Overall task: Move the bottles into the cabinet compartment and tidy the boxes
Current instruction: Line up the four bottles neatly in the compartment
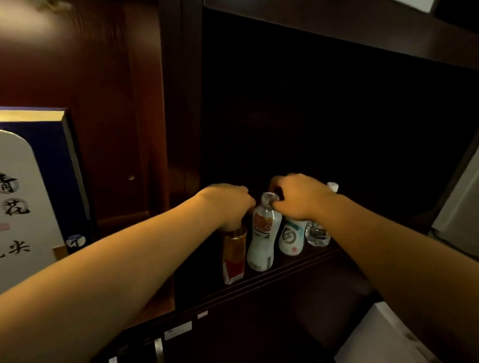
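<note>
Top of amber bottle (234,250) hidden under left hand (228,202); cap of teal-labelled bottle (291,239) covered by right hand (298,194). Calligraphy gift box (9,189) cut off at left edge. Compartment (329,117) depth lost in darkness; bottle labels too blurred to read.

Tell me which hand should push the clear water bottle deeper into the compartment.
Probably the right hand. It sits over the white bottles, next to the clear water bottle at the row's right end. The left hand holds the amber bottle at the far left.
</note>
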